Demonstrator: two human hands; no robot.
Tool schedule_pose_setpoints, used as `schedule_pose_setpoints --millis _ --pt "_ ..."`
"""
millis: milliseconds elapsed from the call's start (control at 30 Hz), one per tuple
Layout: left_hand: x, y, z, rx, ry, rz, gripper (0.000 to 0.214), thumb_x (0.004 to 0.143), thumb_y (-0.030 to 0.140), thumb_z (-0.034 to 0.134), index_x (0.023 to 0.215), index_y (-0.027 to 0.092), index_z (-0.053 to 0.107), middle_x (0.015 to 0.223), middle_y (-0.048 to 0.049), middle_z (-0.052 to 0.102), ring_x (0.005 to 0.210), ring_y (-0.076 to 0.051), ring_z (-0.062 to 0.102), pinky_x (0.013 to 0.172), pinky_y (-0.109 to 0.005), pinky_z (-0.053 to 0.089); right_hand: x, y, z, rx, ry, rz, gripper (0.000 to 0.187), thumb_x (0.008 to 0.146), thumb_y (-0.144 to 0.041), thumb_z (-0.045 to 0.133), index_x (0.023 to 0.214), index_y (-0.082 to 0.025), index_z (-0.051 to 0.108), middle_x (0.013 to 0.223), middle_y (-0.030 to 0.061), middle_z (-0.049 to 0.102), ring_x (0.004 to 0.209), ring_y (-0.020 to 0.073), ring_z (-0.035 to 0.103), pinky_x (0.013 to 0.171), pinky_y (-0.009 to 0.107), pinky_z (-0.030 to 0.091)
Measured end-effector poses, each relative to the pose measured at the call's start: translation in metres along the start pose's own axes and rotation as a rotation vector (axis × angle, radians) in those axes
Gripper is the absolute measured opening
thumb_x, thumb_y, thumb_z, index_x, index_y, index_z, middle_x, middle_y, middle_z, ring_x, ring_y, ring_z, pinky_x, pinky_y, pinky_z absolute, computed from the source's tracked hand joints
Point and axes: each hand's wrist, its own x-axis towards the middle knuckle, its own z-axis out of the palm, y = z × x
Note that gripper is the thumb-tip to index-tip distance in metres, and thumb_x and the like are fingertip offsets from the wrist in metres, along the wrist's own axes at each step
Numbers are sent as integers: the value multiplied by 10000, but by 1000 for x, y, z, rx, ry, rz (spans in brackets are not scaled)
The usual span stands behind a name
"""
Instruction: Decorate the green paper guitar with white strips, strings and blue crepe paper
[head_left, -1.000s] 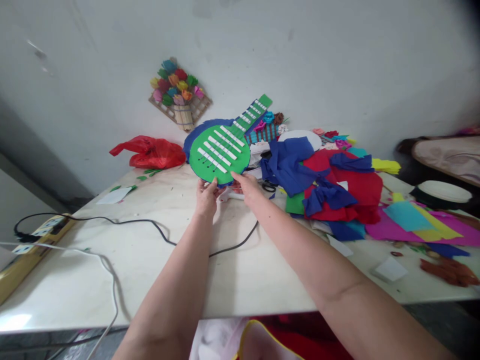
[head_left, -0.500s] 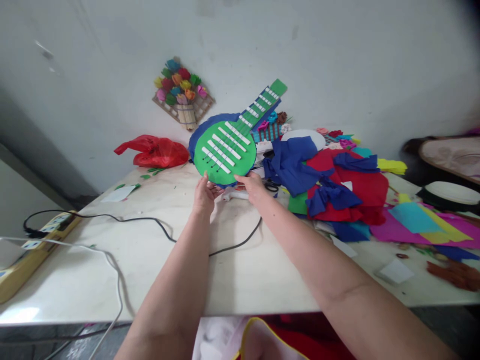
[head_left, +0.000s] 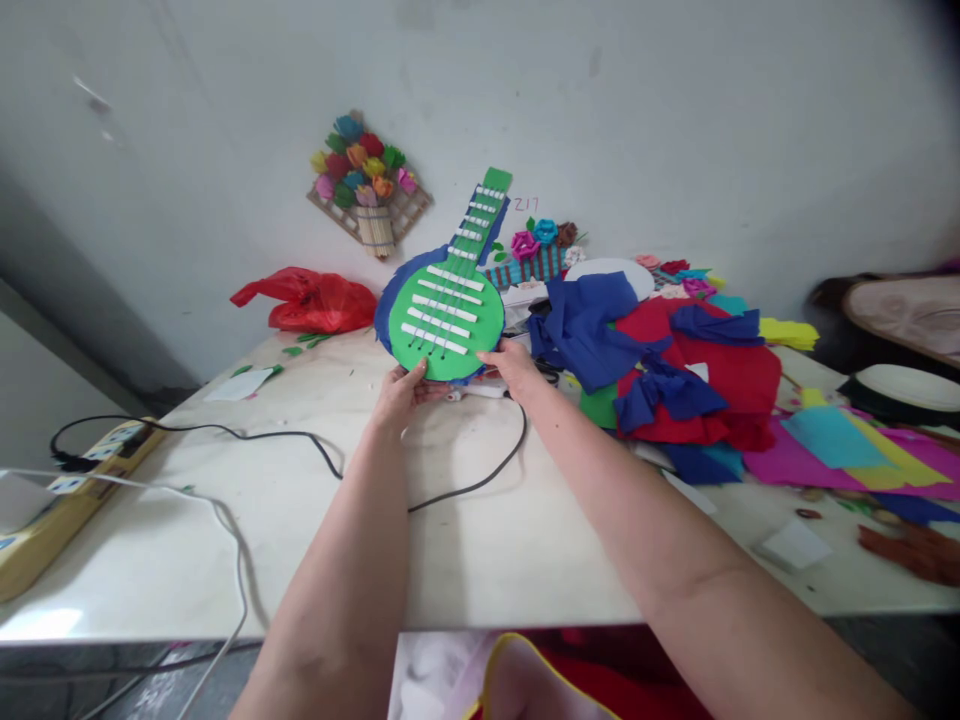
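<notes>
A green and blue craft banjo [head_left: 448, 318] with white strips across its round body and neck is held up over the far part of the table, its neck tilted slightly right. My left hand [head_left: 405, 391] grips its lower left rim, thumb on the front. At the lower right rim, my right hand [head_left: 511, 364] pinches the edge, thumb also in front; the fingers behind are hidden. Just beneath the body lies a white glue gun [head_left: 484, 390], partly covered, with a black cord [head_left: 480, 488] running from its area.
A red plastic bag [head_left: 311, 302] lies left of the banjo, below a paper flower bouquet [head_left: 365, 180] on the wall. Crumpled blue paper [head_left: 589, 325] and red paper [head_left: 739, 370] pile up at right. A yellow power strip [head_left: 75, 500] sits at the left edge.
The banjo's neck has swung left and stands more upright. Both hands keep their hold, the left having shifted slightly left and down. More of the flowers behind the neck now shows.
</notes>
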Motion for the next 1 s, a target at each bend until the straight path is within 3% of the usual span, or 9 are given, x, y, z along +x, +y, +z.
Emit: schedule_pose_setpoints --millis 200,367,467,567,667,767,867,1000 --pt "-1 1 -2 -1 -43 -14 234 725 259 635 873 97 554 648 -128 656 613 -236 656 498 -281 536 4 5 -3 -22 -1 -59 198 582 -219 607 767 -152 593 652 -26 621 534 96 540 486 204 427" --pt "3 0 -4 -91 -10 40 177 742 238 622 837 118 532 590 -85 643 550 -193 645 478 -241 530 1 -2 1 -41 -18 -101 129 594 -230 577 697 -153 581 611 -26 606 527 101 537 523 222 432" --pt "6 -1 -5 -119 42 77 171 757 253 606 839 126 527 585 -73 643 555 -178 645 491 -228 528 -3 -6 2 -104 -69 -90 164 647 -247 523 766 -162 597 608 -16 616 534 116 558 539 237 444" --pt "6 -1 -5 -123 90 115 184 764 253 593 866 117 523 596 -84 647 564 -178 648 508 -228 526 -6 -7 1 -403 -41 -157 261 675 -245 499 900 -178 613 722 10 658 664 146 598 630 262 456" --pt "5 0 -3 -120 147 138 207 750 275 608 857 120 521 592 -82 646 557 -178 647 513 -224 519 -11 -10 -1 -935 7 -289 308 682 -257 508 966 -214 619 848 35 669 841 201 595 739 314 433" --pt "5 0 -2 -120 192 176 252 724 316 633 854 132 520 576 -63 641 556 -179 648 520 -219 514 -20 -16 1 -1350 -96 -346 382 673 -285 536 1046 -228 591 962 79 650 938 252 567 772 353 411" --pt "7 0 -3 -129 233 227 298 708 337 642 881 134 509 579 -56 642 569 -190 652 543 -240 518 -28 -16 6 -1552 -200 -306 413 668 -307 553 1063 -186 570 982 134 631 989 294 536 779 373 400" --pt "8 -1 -5 -157 254 259 328 697 347 649 901 135 505 607 -51 647 587 -192 656 587 -262 520 -30 -4 13 -1598 -236 -278 485 669 -282 567 1133 -155 506 1011 158 605 1001 298 515 797 383 384"
